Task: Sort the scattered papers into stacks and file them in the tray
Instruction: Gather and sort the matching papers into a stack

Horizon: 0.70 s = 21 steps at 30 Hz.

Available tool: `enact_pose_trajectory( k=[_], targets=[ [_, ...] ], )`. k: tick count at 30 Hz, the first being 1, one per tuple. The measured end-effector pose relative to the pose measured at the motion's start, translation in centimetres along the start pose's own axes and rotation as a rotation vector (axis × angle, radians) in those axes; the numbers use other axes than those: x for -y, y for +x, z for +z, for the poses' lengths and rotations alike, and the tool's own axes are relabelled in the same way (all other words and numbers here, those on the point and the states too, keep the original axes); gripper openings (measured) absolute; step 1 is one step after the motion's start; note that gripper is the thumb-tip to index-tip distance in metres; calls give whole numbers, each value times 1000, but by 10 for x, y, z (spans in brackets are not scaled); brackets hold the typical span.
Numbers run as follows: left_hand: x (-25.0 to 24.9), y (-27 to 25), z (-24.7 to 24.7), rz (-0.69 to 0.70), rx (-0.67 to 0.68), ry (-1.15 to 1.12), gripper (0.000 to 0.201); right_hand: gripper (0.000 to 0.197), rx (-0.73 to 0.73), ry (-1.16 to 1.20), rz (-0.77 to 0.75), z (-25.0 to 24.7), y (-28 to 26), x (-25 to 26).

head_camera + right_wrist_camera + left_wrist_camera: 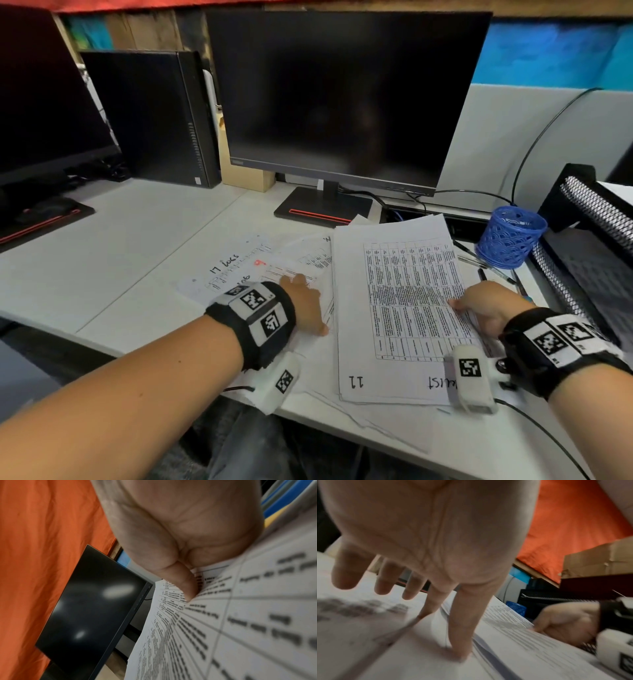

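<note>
A stack of printed table sheets (pixel 404 308) lies on the desk in front of the monitor. My right hand (pixel 479 306) pinches its right edge, thumb (pixel 185 585) on top of the paper stack (pixel 240 628), the other fingers hidden beneath. My left hand (pixel 305 301) rests on loose papers (pixel 239 267) to the left, fingers spread and straight; thumb (pixel 462 628) and index tip press down beside the stack's left edge (pixel 496 642). More loose sheets (pixel 359 418) stick out under the stack at the desk's front edge. The black mesh tray (pixel 589 260) stands at the far right.
A blue mesh pen cup (pixel 510 236) and several pens (pixel 479 260) lie between the stack and the tray. A monitor (pixel 342 99) on its stand sits behind the papers, a black computer case (pixel 150 116) and second monitor (pixel 44 113) to the left. Cables (pixel 534 144) run behind.
</note>
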<state>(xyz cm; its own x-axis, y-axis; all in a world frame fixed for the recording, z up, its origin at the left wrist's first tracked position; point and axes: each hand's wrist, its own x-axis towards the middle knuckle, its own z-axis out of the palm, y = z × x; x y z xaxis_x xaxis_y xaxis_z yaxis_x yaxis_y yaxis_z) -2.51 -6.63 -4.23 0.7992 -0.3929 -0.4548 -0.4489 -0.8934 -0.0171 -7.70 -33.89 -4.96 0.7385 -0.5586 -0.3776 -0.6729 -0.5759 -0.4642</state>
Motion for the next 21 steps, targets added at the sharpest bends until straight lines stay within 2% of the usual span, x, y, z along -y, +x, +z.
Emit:
enact_pose_trajectory(
  k=[2, 4, 8, 10, 12, 14, 16, 19, 21],
  targets=[
    [-5, -4, 3, 41, 28, 47, 70, 43, 77, 176, 64, 7, 15, -9],
    [-3, -5, 3, 70, 60, 6, 68, 40, 119, 234, -26, 12, 32, -19],
    [8, -12, -6, 104, 4, -164, 42, 41, 175, 270, -22, 12, 38, -17],
    [13, -11, -10, 58, -38, -301, 38, 41, 193, 261, -29, 14, 39, -14],
    [15, -7, -8, -23, -21, -515, 33, 41, 175, 218, -28, 16, 42, -14],
    [12, 0, -5, -95, 0, -639, 38, 41, 174, 218, -22, 17, 42, -15],
    [6, 3, -3, -129, 14, -658, 39, 41, 152, 213, -18, 16, 36, -14],
    [-5, 2, -3, -91, 18, -716, 41, 41, 138, 212, -21, 19, 33, -15],
    [-12, 0, -2, -67, 0, -647, 44, 42, 153, 204, -36, 21, 27, -11]
  ],
)
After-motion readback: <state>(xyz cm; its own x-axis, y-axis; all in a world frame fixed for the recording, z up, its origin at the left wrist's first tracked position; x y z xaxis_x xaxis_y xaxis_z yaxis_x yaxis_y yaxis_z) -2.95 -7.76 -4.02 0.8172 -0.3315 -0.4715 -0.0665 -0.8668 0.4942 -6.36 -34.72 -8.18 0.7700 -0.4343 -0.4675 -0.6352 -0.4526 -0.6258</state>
